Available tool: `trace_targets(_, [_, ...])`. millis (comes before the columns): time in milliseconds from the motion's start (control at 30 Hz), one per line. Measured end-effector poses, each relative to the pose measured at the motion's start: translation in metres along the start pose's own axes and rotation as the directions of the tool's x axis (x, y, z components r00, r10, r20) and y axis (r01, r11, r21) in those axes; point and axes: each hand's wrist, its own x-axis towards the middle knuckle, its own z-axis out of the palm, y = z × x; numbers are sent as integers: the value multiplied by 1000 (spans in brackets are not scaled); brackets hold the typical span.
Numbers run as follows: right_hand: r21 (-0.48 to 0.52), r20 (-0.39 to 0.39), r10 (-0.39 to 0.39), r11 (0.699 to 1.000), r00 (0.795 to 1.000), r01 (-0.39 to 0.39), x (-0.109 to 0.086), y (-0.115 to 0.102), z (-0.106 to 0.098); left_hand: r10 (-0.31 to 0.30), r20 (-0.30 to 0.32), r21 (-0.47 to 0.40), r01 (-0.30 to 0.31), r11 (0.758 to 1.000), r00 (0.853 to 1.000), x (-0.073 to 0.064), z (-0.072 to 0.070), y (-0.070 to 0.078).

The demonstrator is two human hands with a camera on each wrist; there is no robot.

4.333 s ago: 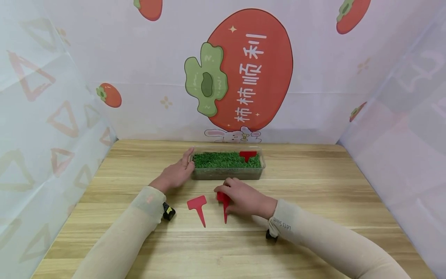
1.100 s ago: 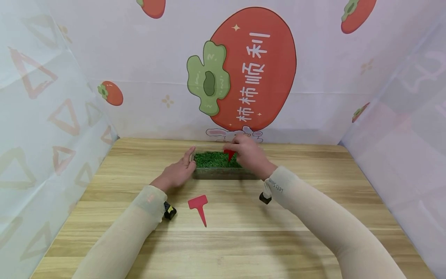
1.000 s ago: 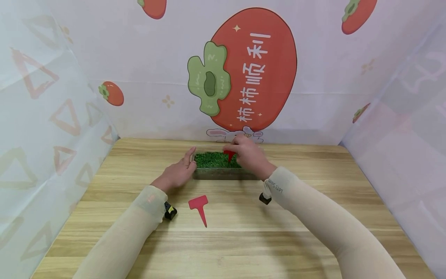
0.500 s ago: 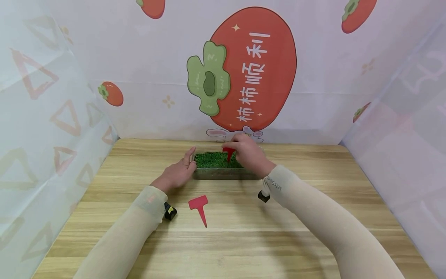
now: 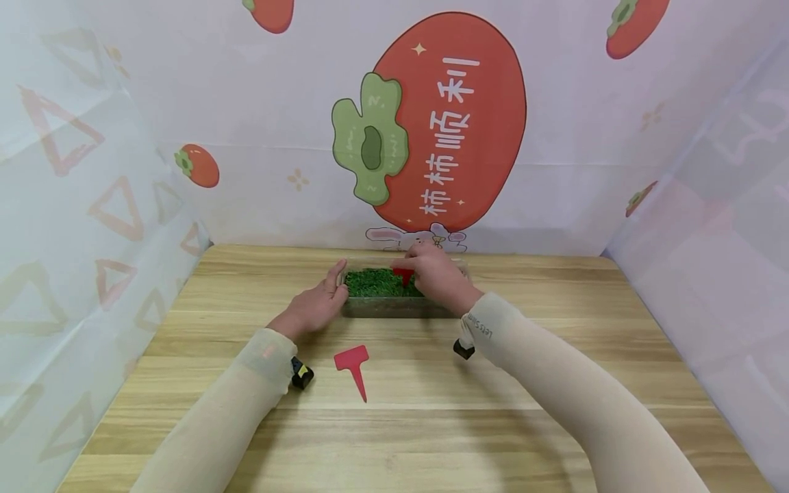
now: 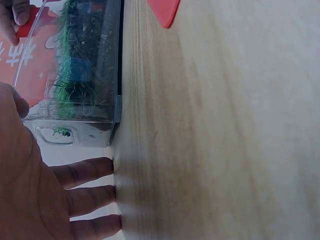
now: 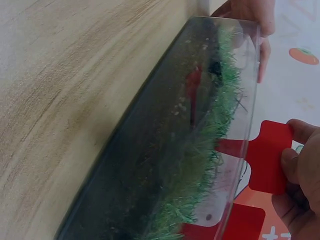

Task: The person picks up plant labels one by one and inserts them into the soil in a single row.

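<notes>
My left hand [image 5: 314,306] lies against the left end of a clear plastic box [image 5: 394,308] holding green artificial grass [image 5: 372,282]. In the left wrist view its fingers are straight, with fingertips [image 6: 111,194] at the tabletop and the thumb by the box rim. My right hand [image 5: 437,274] pinches the head of a red T-shaped plant label [image 7: 270,156], whose stem points into the grass near the middle. A second red plant label [image 7: 245,222] stands farther right in the box, hidden by my right hand in the head view. Another red plant label [image 5: 351,359] lies on the table.
The wooden table [image 5: 394,438] runs up to a printed back wall sheet [image 5: 271,205] just behind the box. White sheets [image 5: 92,205] close off both sides. A black wrist camera [image 5: 302,375] hangs at my left sleeve, another at the right.
Earlier my right hand was at a label on the table; that label is now at the grass in the box. Within the last second it has dropped slightly. My left hand stays put.
</notes>
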Motion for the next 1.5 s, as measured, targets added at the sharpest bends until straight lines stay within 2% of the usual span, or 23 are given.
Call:
trace_targets(267, [-33, -8, -32, 999, 999, 32, 1, 1, 6, -2, 5, -12, 2, 1000, 1000, -2, -1, 3])
trace_targets(667, [-57, 2, -6, 998, 1000, 6, -1, 1, 7, -5, 3, -6, 5, 1000, 1000, -3, -1, 5])
trace_targets(1500, [-46, -46, -37, 998, 998, 34, -3, 3, 6, 2, 14, -1, -2, 1000, 1000, -2, -2, 4])
